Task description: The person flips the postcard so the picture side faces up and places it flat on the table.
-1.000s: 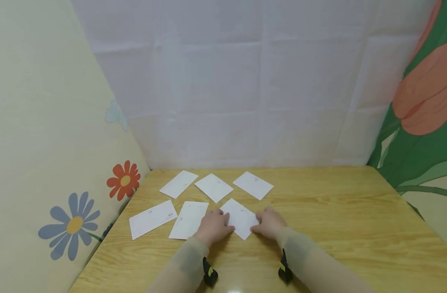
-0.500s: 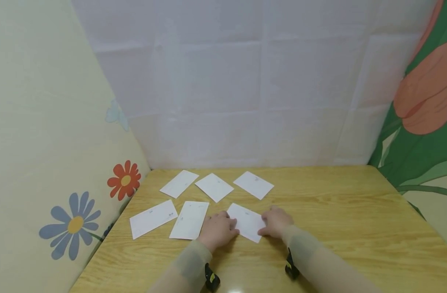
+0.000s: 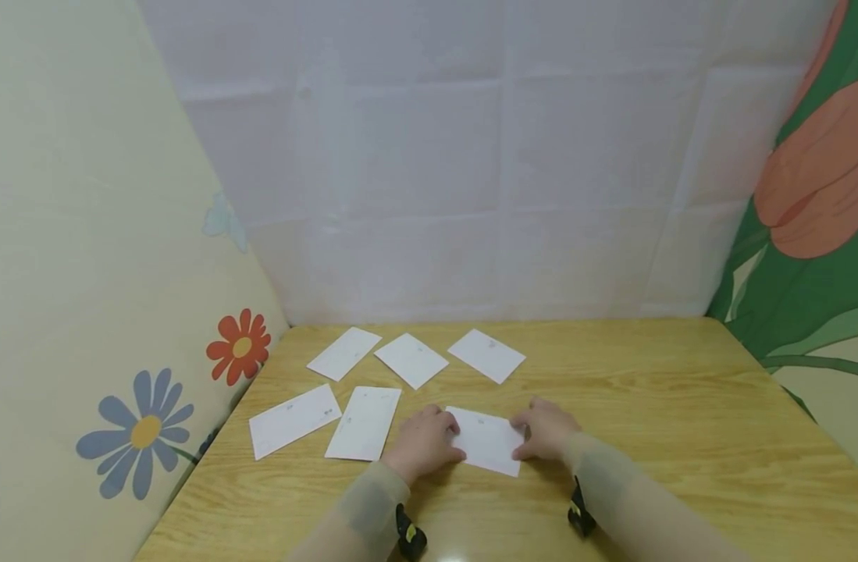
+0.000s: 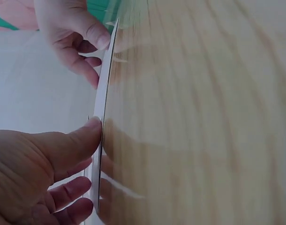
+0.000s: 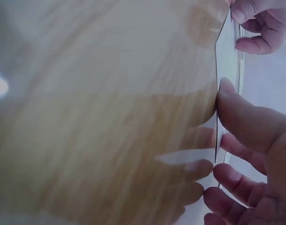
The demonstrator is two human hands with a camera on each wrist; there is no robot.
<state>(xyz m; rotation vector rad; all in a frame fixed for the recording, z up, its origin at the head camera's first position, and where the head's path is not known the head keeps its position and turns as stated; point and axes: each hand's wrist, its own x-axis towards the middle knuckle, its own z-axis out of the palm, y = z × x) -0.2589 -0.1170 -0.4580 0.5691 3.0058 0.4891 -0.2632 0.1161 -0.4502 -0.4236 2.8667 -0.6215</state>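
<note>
The card (image 3: 486,442) slides farther right of the tall card (image 3: 363,423), turning nearly square! Left hand (image 3: 423,442) and right hand (image 3: 548,432) grip its 2 ends; it looks almost straightened.

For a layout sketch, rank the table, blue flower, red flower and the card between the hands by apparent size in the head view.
1. Table
2. Blue flower
3. Red flower and card: too alike to rank
</note>
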